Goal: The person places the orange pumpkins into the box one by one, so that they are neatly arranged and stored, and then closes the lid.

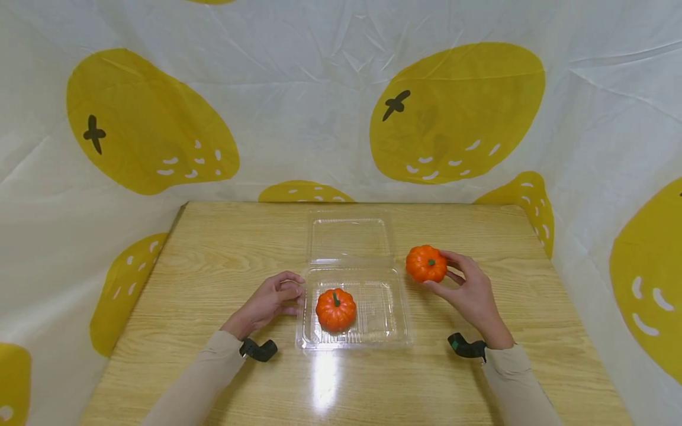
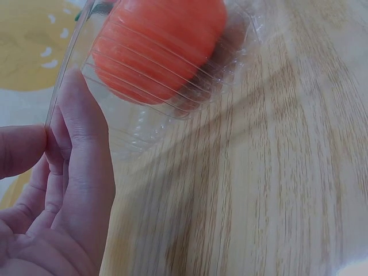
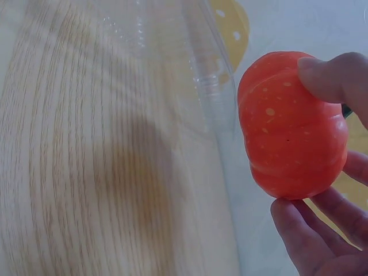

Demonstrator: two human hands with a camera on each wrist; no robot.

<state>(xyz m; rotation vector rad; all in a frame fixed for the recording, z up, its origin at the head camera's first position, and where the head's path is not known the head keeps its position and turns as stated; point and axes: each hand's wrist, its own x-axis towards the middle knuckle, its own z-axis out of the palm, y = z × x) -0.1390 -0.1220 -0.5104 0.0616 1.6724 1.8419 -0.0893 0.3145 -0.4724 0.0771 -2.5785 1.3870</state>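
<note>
A clear plastic clamshell container [image 1: 380,307] lies on the table with its lid [image 1: 348,239] folded back away from me. One small orange pumpkin [image 1: 335,316] with a green stem sits in the left half of its base. My left hand [image 1: 272,300] pinches the container's left rim between thumb and fingers, as the left wrist view shows up close. To the right of the container, my right hand [image 1: 469,290] holds a second orange pumpkin [image 3: 293,126] above the table. Thumb and fingertips grip it from opposite sides, and its shadow falls on the wood in the right wrist view.
The wooden table [image 1: 229,236] carries the container near its middle. A white cloth [image 1: 303,118] printed with large yellow fruit hangs behind the table and along both sides. Dark wrist devices [image 1: 259,350] are strapped at both cuffs.
</note>
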